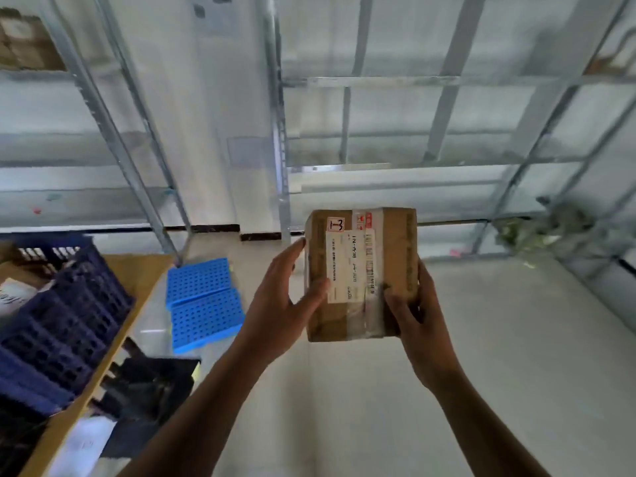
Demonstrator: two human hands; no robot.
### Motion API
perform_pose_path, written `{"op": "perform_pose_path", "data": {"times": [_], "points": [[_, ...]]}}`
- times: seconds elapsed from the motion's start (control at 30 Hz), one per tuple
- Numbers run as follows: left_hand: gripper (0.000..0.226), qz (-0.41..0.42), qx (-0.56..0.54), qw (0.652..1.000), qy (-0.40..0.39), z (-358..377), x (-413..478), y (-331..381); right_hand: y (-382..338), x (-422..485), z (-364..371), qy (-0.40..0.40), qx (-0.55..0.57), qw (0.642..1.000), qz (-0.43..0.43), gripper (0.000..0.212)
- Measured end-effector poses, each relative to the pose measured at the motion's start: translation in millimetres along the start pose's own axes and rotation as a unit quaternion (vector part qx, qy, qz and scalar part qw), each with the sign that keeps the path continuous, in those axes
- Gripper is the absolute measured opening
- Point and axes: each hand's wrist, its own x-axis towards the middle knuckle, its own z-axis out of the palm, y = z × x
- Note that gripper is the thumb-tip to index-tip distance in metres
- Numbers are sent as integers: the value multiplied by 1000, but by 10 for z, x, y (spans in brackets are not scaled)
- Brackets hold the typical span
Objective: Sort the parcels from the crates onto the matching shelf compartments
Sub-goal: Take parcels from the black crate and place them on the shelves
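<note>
Left hand [278, 304] and right hand [421, 318] are gripping the parcel [364, 270] by its two sides, mid-frame. Its long axis is running up-frame, toward the shelf [361, 166] beyond it. I'm judging neither hand nearer, so both will be pushing forward together.

1 parcel [361, 273], 2 hands [275, 304] [425, 325] (and 2 blue perforated panels [203, 301]).

On the pale floor [447, 373], at nine o'clock, a bright blue perforated panel [203, 304] lying flat. At eight o'clock, a tan tabletop [144, 273] bearing a dark blue crate [62, 321]; black parcels [151, 390] at seven, support unclear. At twelve, metal shelving [282, 149], with a brown box [27, 43] on its ten o'clock shelf.
</note>
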Motion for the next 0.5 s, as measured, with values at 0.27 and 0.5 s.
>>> {"op": "perform_pose_path", "data": {"times": [0.27,0.5], "points": [[69,119,241,962,-56,1334,960,500,12,171,-1656,107,-7,994,8,66],[67,216,357,905,-77,2164,1995,605,25,771,-2396,182,-19,983,-10,71]]}}
